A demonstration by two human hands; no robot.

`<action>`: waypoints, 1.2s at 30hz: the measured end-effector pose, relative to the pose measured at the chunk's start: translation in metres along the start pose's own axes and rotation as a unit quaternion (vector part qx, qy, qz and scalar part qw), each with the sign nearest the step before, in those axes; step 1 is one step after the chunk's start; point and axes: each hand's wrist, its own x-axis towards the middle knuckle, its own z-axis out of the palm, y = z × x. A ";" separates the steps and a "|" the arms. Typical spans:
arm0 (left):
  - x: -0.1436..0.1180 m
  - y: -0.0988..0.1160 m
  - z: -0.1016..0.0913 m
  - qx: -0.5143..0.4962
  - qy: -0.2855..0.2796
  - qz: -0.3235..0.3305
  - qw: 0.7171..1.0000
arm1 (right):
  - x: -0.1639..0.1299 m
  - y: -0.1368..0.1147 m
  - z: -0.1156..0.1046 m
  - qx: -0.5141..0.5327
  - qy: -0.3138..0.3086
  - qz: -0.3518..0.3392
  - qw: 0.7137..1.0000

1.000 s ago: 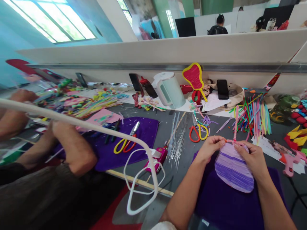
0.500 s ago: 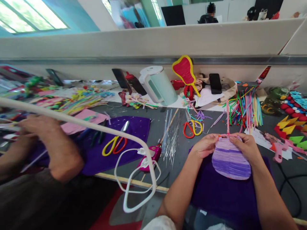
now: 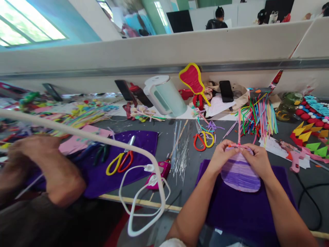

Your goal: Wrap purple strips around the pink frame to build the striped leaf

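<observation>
Your left hand (image 3: 222, 156) and right hand (image 3: 257, 159) pinch the top edge of the purple pad (image 3: 240, 173), which lies between them. The pink stem (image 3: 239, 127) runs straight away from you, touching both sets of fingertips.

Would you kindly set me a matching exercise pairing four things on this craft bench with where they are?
Things:
1. purple striped woven piece
2. pale green electric kettle
3. yellow-and-red-handled scissors
4. black phone

Places:
A. on the left purple cloth
B. held between both hands
C. leaning by the back wall on a beige bag
D. beside the red heart-shaped paddle

Pairs: 1-B, 2-D, 3-A, 4-C
</observation>
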 end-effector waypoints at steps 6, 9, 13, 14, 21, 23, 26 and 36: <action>-0.002 0.001 0.002 0.181 0.042 0.174 0.967 | -0.004 -0.005 0.003 -0.018 -0.002 -0.020 1.000; -0.003 0.003 -0.001 0.296 0.078 0.235 0.923 | -0.004 -0.004 0.002 -0.032 0.005 -0.027 0.999; -0.005 0.005 -0.006 0.429 0.121 0.287 0.848 | -0.004 -0.002 0.002 -0.062 0.027 -0.031 0.997; -0.005 0.005 -0.007 0.447 0.125 0.296 0.834 | -0.004 -0.002 0.002 -0.066 0.030 -0.032 0.997; 0.000 0.010 -0.017 0.348 0.063 0.229 0.907 | -0.002 0.000 -0.002 -0.033 0.026 -0.001 0.999; 0.001 0.012 -0.020 0.234 0.031 0.146 0.961 | 0.000 0.000 -0.004 0.005 0.005 0.012 1.000; 0.002 0.012 -0.024 0.038 -0.041 -0.001 0.998 | 0.001 0.000 -0.007 0.060 -0.037 0.027 0.997; 0.008 -0.001 -0.015 0.020 0.037 0.012 0.999 | 0.004 0.006 -0.007 0.070 -0.022 0.045 0.996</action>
